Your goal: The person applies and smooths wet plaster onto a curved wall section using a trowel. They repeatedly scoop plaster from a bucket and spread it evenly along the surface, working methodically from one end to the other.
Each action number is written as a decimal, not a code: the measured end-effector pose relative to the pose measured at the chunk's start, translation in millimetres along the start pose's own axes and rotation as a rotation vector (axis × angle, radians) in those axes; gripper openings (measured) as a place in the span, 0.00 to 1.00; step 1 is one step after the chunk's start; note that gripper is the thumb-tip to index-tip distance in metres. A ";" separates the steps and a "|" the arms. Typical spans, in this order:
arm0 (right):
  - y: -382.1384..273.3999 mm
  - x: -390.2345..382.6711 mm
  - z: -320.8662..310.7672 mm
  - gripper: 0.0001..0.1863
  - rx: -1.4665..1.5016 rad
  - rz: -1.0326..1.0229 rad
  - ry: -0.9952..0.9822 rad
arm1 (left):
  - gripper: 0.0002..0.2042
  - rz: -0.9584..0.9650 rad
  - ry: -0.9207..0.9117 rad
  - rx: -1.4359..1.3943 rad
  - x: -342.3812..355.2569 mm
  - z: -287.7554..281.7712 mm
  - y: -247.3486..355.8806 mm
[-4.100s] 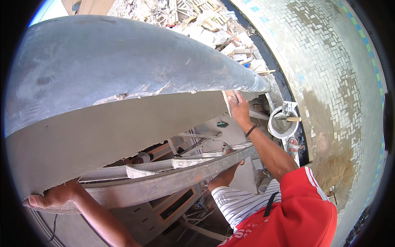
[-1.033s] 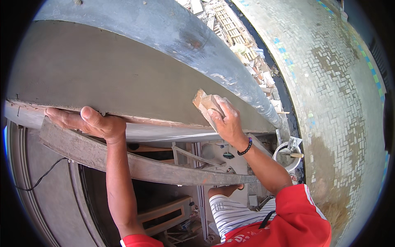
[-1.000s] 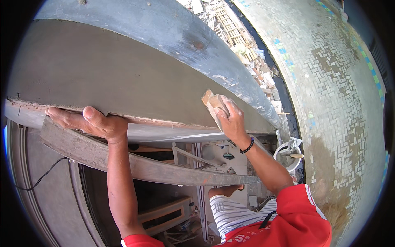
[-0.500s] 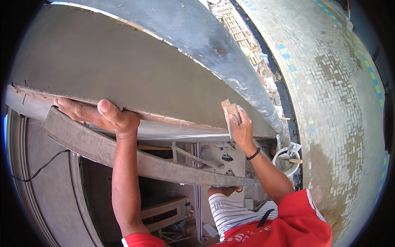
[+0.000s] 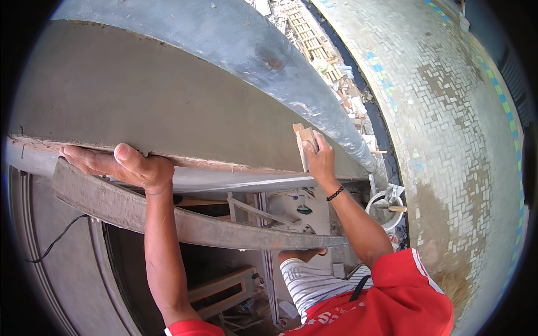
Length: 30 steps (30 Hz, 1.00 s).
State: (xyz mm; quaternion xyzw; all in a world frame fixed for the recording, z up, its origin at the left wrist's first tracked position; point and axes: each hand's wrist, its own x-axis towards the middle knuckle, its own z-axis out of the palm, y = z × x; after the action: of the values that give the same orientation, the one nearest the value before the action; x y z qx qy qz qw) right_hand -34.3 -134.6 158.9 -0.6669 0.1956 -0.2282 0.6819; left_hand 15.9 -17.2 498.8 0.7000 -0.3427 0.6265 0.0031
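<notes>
A broad grey surface of smooth plaster runs from the far left down toward the right, with a rough, pinkish lower edge. My right hand grips a small wooden float by its block handle. The float's face is toward the plaster near its right end; whether it presses there I cannot tell. Along the lower edge at left lies my left hand, fingers stretched out against the underside and thumb raised. Part of its palm and fingertips are hidden. Just below that hand curves a long grey board-like strip.
A thick grey-blue pipe runs beyond the plaster. At right stands a white bucket of grey mix with a trowel across it. A wooden ladder lies among rubble far below, beside a patterned paved road. A black cable hangs at left.
The whole view has shifted a little, so most things sit farther left. Both hands keep nearly the same places along the plaster, and the float is still in my right hand.
</notes>
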 end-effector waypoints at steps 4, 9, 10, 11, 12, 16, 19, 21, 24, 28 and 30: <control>62.5 -50.8 -9.1 0.25 -0.051 0.141 0.008 | 0.37 -0.011 0.014 -0.006 -2.2 -0.3 -4.6; -47.9 -51.7 -5.8 0.25 0.194 -0.181 -0.028 | 0.41 -0.046 -0.048 -0.007 -4.5 -5.9 -4.4; -68.2 -31.0 -1.1 0.24 0.213 -0.283 -0.044 | 0.43 -0.078 -0.072 -0.004 -3.1 -7.9 -5.2; -71.3 -5.7 5.9 0.23 0.163 -0.274 0.003 | 0.43 -0.074 -0.062 -0.024 -1.6 -4.6 -2.5; -68.9 15.4 14.6 0.21 0.118 -0.260 0.042 | 0.43 -0.070 -0.059 -0.035 -2.4 -3.6 -2.3; 16.0 38.4 6.8 0.24 -0.162 0.060 -0.029 | 0.36 0.055 0.010 -0.034 3.7 1.7 1.1; 57.2 -6.3 3.2 0.23 -0.014 0.124 0.021 | 0.36 0.028 0.008 -0.016 2.2 2.1 3.4; 25.9 -31.3 2.0 0.24 0.121 0.084 0.008 | 0.36 0.033 0.007 -0.016 -0.7 -1.3 -3.1; 4.2 -22.5 2.2 0.25 0.082 0.004 0.014 | 0.36 0.054 -0.019 -0.037 4.5 -3.9 3.4; 27.2 -17.3 -3.1 0.24 0.091 -0.071 0.017 | 0.35 0.069 0.011 -0.028 -0.1 2.6 1.5; 46.7 -28.8 -4.1 0.24 0.039 0.016 0.017 | 0.35 0.071 0.020 -0.030 -0.9 0.5 -3.4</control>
State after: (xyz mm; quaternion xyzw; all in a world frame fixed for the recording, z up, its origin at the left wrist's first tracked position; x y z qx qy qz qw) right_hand -57.9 -121.1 111.1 -0.6498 0.2021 -0.2322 0.6950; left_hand 17.9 -14.4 499.3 0.6809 -0.3769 0.6279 -0.0051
